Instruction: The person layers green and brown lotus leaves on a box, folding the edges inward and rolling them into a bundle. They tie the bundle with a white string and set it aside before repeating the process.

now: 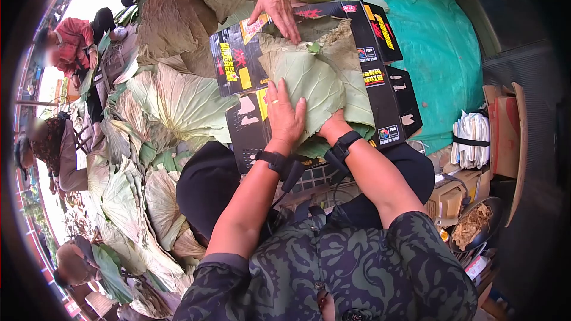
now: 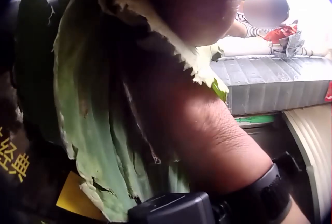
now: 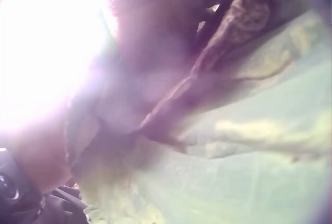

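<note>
A black cardboard box (image 1: 380, 92) lies open across the person's lap, its printed flaps folded outward on the left and right, and it takes up most of the room in front of the body; loose lotus leaves (image 1: 172, 104) crowd the ground to the left and a green tarp (image 1: 440, 47) lies to the right, so little free space is left around its edges. Inside the box sits a stack of large green leaves (image 1: 315, 77), filling it nearly wall to wall. The left hand (image 1: 284, 116) lies flat on the near part of the top leaf, fingers spread and straight, pressing down, with a ring on one finger. The right hand (image 1: 333, 128) is tucked under the near edge of the leaf stack, just beside the left hand; only the wrist and its black strap show, so how its fingers lie cannot be told, and the right wrist view is too blurred to help. At the far edge of the box another person's hand (image 1: 276, 6) rests with straight fingers on the leaves and flap.
</note>
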Demonstrator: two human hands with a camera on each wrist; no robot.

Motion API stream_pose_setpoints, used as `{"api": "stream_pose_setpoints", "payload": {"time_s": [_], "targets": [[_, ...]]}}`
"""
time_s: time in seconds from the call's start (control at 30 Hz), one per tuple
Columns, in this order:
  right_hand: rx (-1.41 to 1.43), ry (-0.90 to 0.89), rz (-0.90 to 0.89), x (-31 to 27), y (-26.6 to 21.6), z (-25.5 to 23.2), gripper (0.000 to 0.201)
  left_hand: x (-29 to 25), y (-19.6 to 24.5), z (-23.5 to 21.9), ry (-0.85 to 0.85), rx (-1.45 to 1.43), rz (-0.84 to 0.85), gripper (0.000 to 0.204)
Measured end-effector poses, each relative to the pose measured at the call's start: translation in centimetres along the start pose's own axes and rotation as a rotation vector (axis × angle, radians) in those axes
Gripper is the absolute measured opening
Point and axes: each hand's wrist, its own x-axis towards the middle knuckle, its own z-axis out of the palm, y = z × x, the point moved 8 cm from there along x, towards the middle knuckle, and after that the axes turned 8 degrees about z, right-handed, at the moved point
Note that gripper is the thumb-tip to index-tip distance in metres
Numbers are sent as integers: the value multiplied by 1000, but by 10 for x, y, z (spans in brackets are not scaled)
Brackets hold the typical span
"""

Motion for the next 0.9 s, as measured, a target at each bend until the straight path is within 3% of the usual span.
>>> {"api": "stream_pose_setpoints", "payload": {"time_s": [0.07,0.1,0.27,0.33,0.37,0.4,0.47,0.5,0.53,0.6,0.63,0.73,0.83,0.9], "targets": [[167,58,-65,-2,3,-3,65,-1,0,8,-24,85,-22,66],[335,0,-23,-3,8,-12,62,-2,0,9,-43,174,-46,65],[354,97,-119,-13,27,-30,56,-3,-4,18,-181,363,-124,65],[949,-171,210,-4,59,-21,55,-4,1,21,-215,412,-117,65],[1104,-27,320,-1,79,-10,49,-4,0,22,-245,444,-135,64],[1107,-23,320,-1,77,-15,49,-4,0,21,-273,477,-154,64],[1096,484,232,-17,81,-58,42,-2,3,20,-296,500,-167,64],[999,536,136,-24,70,-75,41,-2,3,21,-321,519,-182,64],[1001,539,137,-28,68,-77,41,-1,2,22,-320,521,-179,64],[405,369,49,-23,43,-71,43,5,6,23,-316,570,-72,68],[328,141,87,-16,44,-47,41,9,4,21,-314,570,-70,68],[351,139,69,-17,46,-36,37,26,4,21,-400,404,-10,75],[334,90,67,-17,47,-36,38,41,24,15,-249,287,271,79],[314,93,64,-17,46,-35,39,51,18,29,-285,341,264,78]]}}
